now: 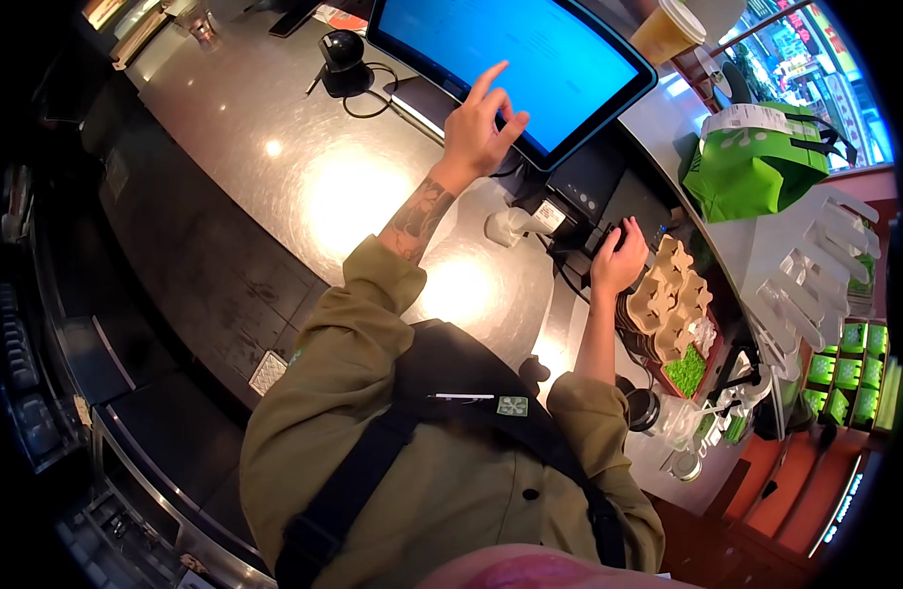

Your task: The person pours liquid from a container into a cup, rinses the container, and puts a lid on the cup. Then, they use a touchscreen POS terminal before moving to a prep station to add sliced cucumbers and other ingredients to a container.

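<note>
My left hand is raised at the touchscreen, its index finger stretched out in front of the lit blue display. Whether the fingertip touches the glass I cannot tell. My right hand is beside a black printer-like device, thumb and fingers slightly apart, and nothing shows in it. From that device a printed label sticks out. Crumpled white paper lies on the steel counter left of the label. Close to my right wrist is a stack of moulded-pulp cup carriers.
A black scanner with a cable stands left of the screen. Behind the screen is a lidded drink cup. A green bag stands on the far-right ledge. Below the carriers are green filler and a clear plastic container.
</note>
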{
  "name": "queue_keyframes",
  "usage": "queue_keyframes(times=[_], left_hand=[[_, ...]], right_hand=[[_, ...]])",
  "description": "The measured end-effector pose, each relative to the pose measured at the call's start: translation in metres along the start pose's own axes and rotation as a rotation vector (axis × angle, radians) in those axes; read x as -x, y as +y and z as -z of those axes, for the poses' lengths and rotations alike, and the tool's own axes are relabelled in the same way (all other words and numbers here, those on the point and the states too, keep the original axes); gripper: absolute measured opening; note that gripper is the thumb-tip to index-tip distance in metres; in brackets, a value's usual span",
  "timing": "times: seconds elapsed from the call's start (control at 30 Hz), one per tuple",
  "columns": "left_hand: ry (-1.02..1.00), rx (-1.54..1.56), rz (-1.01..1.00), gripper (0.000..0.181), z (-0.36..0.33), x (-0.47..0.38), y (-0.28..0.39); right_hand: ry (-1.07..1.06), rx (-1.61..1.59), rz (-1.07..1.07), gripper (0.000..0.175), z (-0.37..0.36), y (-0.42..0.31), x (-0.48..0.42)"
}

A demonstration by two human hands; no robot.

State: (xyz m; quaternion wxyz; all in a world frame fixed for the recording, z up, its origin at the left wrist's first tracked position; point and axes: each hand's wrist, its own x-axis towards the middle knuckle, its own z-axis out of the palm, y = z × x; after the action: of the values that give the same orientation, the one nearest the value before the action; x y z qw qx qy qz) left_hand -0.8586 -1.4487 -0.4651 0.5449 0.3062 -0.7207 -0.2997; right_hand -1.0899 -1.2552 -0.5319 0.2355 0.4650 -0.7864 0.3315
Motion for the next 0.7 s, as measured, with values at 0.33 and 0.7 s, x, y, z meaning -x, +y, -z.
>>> queue_keyframes(times=[0.33, 0.7], left_hand=[[0.079, -0.136, 0.093, 0.054, -0.005, -0.008, -0.006], [-0.032, -0.144, -0.077, 0.047, -0.010, -0.015, 0.002]], right_hand=[[0.005, -0.013, -0.008, 0.025, 0.000, 0.000, 0.000], [0.018, -0.006, -0.007, 0.025, 0.002, -0.002, 0.000]])
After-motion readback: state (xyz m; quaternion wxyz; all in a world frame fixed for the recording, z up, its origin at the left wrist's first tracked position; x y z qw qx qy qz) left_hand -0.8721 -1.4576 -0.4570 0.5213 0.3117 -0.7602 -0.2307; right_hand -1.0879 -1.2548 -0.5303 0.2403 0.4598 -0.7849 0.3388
